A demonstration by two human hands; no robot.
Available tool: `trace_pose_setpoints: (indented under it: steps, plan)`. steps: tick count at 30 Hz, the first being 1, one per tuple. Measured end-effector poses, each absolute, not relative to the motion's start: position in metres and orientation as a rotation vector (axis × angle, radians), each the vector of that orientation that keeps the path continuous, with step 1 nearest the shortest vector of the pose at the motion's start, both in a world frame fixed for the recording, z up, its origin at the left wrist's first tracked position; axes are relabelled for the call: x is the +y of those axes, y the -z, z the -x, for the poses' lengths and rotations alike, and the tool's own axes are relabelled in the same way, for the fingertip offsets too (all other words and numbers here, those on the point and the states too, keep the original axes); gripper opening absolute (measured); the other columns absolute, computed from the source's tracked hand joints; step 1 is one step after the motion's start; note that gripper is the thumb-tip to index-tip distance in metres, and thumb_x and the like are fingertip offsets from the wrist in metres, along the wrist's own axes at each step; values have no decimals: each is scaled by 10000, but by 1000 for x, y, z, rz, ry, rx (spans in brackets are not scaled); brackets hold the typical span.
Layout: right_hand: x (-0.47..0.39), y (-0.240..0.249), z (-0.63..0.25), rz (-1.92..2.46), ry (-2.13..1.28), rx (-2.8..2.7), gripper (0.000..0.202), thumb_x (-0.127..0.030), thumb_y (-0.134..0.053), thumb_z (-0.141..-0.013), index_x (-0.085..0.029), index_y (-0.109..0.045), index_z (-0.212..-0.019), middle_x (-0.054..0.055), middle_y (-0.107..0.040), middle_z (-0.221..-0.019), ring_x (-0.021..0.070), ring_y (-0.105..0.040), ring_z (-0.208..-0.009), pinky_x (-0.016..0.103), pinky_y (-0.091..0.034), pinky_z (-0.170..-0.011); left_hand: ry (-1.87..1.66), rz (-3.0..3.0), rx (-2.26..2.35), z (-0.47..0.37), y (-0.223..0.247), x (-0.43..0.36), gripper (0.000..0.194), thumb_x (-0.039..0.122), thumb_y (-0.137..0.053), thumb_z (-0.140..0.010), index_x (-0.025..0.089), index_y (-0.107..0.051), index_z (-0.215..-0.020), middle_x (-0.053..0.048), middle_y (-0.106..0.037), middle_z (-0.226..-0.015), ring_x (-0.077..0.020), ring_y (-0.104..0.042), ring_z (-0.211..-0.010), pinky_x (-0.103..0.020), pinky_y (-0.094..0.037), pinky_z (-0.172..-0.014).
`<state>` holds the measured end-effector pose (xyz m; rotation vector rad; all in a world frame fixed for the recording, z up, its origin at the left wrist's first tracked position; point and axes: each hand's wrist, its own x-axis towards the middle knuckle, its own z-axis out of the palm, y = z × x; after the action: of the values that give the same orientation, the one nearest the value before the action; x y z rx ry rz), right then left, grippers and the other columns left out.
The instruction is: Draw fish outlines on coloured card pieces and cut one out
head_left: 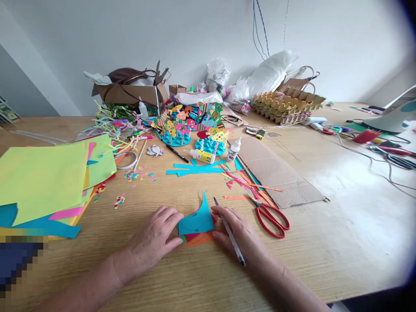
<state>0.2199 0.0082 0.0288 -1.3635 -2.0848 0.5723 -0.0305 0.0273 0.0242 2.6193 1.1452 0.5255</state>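
In front of me a small stack of cut paper lies on the wooden table, with a blue paper piece (196, 221) on top. Its upper right corner runs to a thin point, and faint curved lines mark it. Red, green and orange paper (203, 238) peeks out beneath. My left hand (156, 232) grips the stack's left edge between thumb and fingers. A pen (231, 236) with a clear barrel is held in my right hand (238, 229), whose fingertips also touch the stack's right edge. Red-handled scissors (271, 219) rest just beyond that hand, blades partly apart.
Coloured sheets (42, 173) pile up at the left. Blue strips (195, 168), two glue bottles (203, 156) (234, 149) and a black marker (177, 153) lie ahead. Behind them stand paper fish decorations (208, 123). Flat cardboard (279, 173) and egg trays (287, 106) are to the right.
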Motion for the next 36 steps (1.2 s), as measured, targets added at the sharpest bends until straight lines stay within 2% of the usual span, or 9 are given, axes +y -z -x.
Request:
trace_pose_setpoints:
  steps: [7,13,19,24,27,31,36]
  plan:
    - [23,-35,-214,1415,-603,-2247,604,-130,-758,-677,-132,-532,-1237,148,-636,-1164,293,-585,-1067,441,-481,-924,-359,-2659,1181,19,-31,35,341,214,-763,-719,171,-594,-1012,-53,-597,-981,-248,-552,-912,-392,-479,-784]
    - [23,-30,-213,1375,-541,-2237,545,-148,-744,-705,-131,-552,-1215,152,-646,-1144,289,-590,-1039,440,-496,-903,-359,-2738,1180,18,-30,37,317,176,-766,-710,177,-600,-980,-37,-590,-940,-233,-554,-871,-372,-482,-756]
    - [21,-21,-215,1276,-459,-2200,371,-145,-650,-796,-130,-569,-1157,145,-677,-1064,270,-612,-967,413,-522,-849,-476,-2919,1065,18,-23,37,57,126,-586,-844,170,-603,-874,-31,-601,-843,-202,-565,-782,-313,-483,-688]
    - [19,-17,-216,1205,-420,-2098,290,-175,-589,-846,-169,-572,-1135,121,-689,-1025,242,-639,-912,371,-540,-795,-593,-3034,983,18,-24,39,245,82,-413,-919,160,-598,-780,-39,-599,-738,-197,-557,-669,-311,-462,-612]
    - [19,-17,-214,1181,-467,-1989,266,-167,-536,-863,-195,-572,-1125,92,-702,-968,201,-663,-810,302,-549,-710,-678,-3073,969,15,-33,42,289,76,-364,-935,154,-605,-797,-50,-609,-749,-193,-563,-656,-312,-464,-607]
    - [23,-26,-211,1140,-565,-1893,180,-157,-544,-839,-207,-602,-1003,12,-689,-753,139,-638,-613,221,-522,-592,-757,-3097,940,9,-47,50,283,94,-360,-947,157,-604,-816,-50,-618,-784,-181,-591,-691,-289,-483,-621]
    - [37,-41,-221,1158,-526,-1866,126,-202,-571,-845,-199,-594,-969,-1,-665,-699,141,-628,-600,222,-503,-579,-898,-2972,1087,11,-55,59,242,81,-411,-921,132,-525,-1128,-115,-607,-1071,-202,-615,-933,-311,-516,-777]
